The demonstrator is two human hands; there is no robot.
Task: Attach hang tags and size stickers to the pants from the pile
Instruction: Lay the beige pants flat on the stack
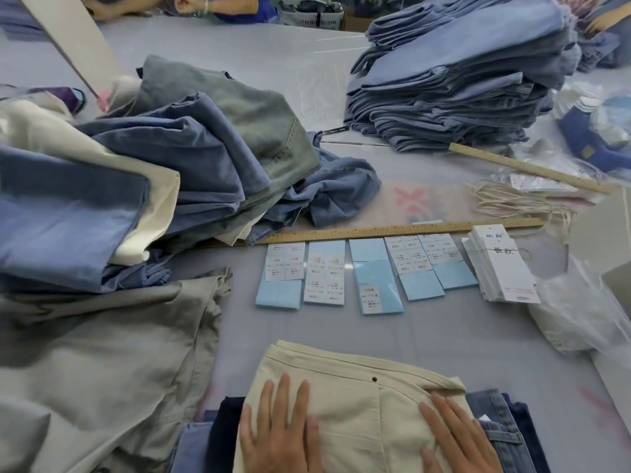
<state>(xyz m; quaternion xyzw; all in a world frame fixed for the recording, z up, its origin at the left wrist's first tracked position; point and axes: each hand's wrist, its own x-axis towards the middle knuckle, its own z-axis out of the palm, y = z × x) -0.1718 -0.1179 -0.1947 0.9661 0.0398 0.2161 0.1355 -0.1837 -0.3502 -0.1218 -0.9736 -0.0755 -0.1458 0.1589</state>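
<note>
Cream pants point(358, 404) flat under both palms, waistband edge and small dark rivet just beyond the fingertips, lying on a short stack of darker denim point(502, 428). Left hand point(283, 428) pressing flat, fingers straight and slightly spread, holding nothing. Right hand point(457, 435) likewise flat, fingers straight and close together, tips near the waistband fold.

Step in hand, as judged: smoothing and squaring the garment before tagging. Untagged so far — no sticker or hang tag visible on it.

To do it well:
- Press outward from the centre seam, flatten the pocket area, keep the waistband straight.
- Keep one palm down as anchor while reaching; cream fabric likely to slide on the denim below.
- Size sticker sheets point(327, 271) straight ahead of the fingertips, well apart from the pants, laid in a row against the wooden ruler point(392, 230). Print too small to read — check size against the garment label before peeling.
- Hang tags point(502, 268) ahead and right of the right-hand fingertips, bundled; strings point(519, 199) farther out past the ruler.
- Peel one sticker cleanly, avoid lifting its neighbour.

Unsorted pile point(153, 172) ahead and left of the left-hand fingers; grey pants point(102, 353) just left of it. Folded blue stack point(454, 80) far ahead right, second ruler point(526, 167) leaning at its base.
</note>
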